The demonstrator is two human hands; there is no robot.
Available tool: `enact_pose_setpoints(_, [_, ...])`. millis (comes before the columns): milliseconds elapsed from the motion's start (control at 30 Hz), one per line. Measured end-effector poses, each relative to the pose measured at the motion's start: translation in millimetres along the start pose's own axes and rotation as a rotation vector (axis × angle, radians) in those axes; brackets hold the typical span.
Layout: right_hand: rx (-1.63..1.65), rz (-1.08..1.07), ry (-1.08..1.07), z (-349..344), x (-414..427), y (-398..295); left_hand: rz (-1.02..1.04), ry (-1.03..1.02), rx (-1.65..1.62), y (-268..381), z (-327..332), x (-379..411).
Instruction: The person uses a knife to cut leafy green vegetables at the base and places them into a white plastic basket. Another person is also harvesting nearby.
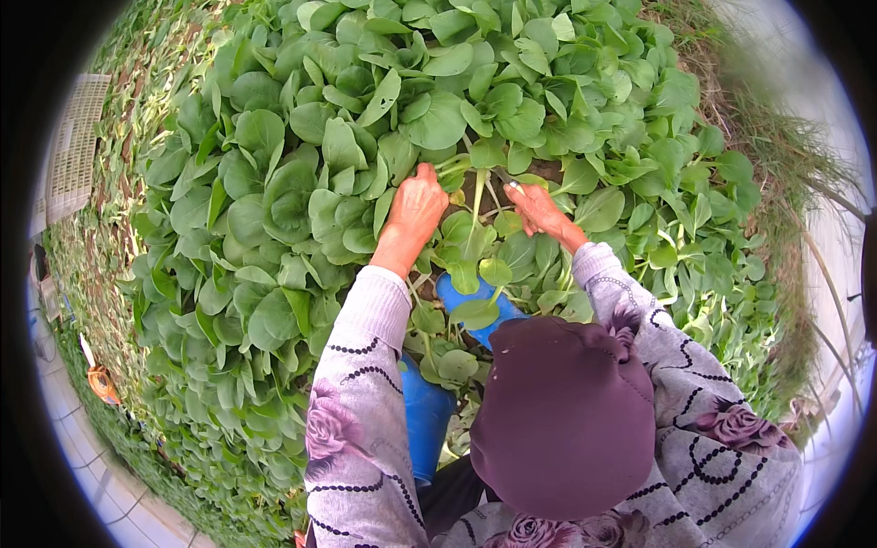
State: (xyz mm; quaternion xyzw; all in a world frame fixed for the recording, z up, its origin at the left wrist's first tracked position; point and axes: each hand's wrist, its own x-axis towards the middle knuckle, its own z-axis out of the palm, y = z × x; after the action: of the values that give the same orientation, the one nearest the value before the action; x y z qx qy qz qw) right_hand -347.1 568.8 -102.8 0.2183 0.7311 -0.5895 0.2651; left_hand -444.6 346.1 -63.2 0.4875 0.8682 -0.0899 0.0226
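Observation:
Directly ahead grows a dense bed of broad-leaved greens. My left hand is closed around the pale stalks of one plant, low among the leaves. My right hand grips a small knife; its short blade points up and left, close to the bare soil and the stalks. Between both hands stands a pale green stem, with yellowing leaves around it. The fingertips of my left hand are partly covered by foliage, and the knife's handle is mostly inside my right hand.
Two blue rubber boots stand among the plants beneath me. A pale perforated crate sits at far left, above a bright orange object beside a paved path. Grass and thin bent stalks border the bed at right.

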Motion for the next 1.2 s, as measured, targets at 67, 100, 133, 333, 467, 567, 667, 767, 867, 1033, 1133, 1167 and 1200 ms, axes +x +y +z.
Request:
enact_pose_setpoints(67, [0.021, 0.035, -0.044, -3.9, 4.4, 2.7, -0.035, -0.155, -0.017, 5.1, -1.9, 1.6])
enact_pose_setpoints(100, [0.034, 0.052, -0.064, -5.3, 5.7, 0.8, -0.009, -0.160, -0.016, 5.7, -5.8, 1.8])
enact_pose_setpoints(133, [0.014, 0.058, -0.087, -6.1, 6.6, -1.5, 0.018, -0.165, -0.014, 6.1, -10.9, 1.6])
enact_pose_setpoints(333, [-0.355, 0.073, -0.074, -13.1, 4.5, -22.4, 0.014, -0.204, -0.078, 30.5, -21.3, 4.5])
enact_pose_setpoints(467, [-0.437, -0.089, -0.010, -25.4, -29.9, -47.4, -0.062, -0.239, -0.198, 33.9, -43.1, -10.8])
enact_pose_setpoints(567, [-0.176, -0.160, 0.119, -23.8, -49.9, -28.5, -0.164, 0.144, -0.254, 40.1, -46.8, -37.9])
enact_pose_setpoints(667, [0.316, -0.094, 0.055, -11.0, -66.7, -24.3, -0.091, 0.296, -0.262, 60.9, -61.5, -60.6])
enact_pose_setpoints(767, [0.696, -0.115, 0.111, 15.3, -74.9, -36.5, -0.009, 0.270, -0.222, 83.3, -62.3, -79.4])
enact_pose_setpoints(867, [0.791, -0.141, 0.135, 17.9, -76.7, -31.1, 0.029, 0.200, -0.421, 85.5, -77.8, -88.6])
enact_pose_setpoints(1033, [0.830, -0.259, 0.246, 10.1, -97.2, -31.0, -0.157, 0.358, -0.710, 70.6, -132.0, -47.1])
enact_pose_setpoints(1133, [0.741, -0.370, 0.332, 14.7, -100.3, -38.7, -0.122, -0.095, -0.841, 71.6, -125.7, 0.0])
enact_pose_setpoints(1167, [0.711, -0.271, 0.300, 9.9, -103.5, -38.4, -0.138, -0.444, -0.844, 70.2, -118.2, 12.6])
enact_pose_setpoints(1200, [0.676, -0.173, 0.271, -1.2, -110.6, -44.3, -0.050, -0.364, -0.757, 70.0, -102.2, 18.6])
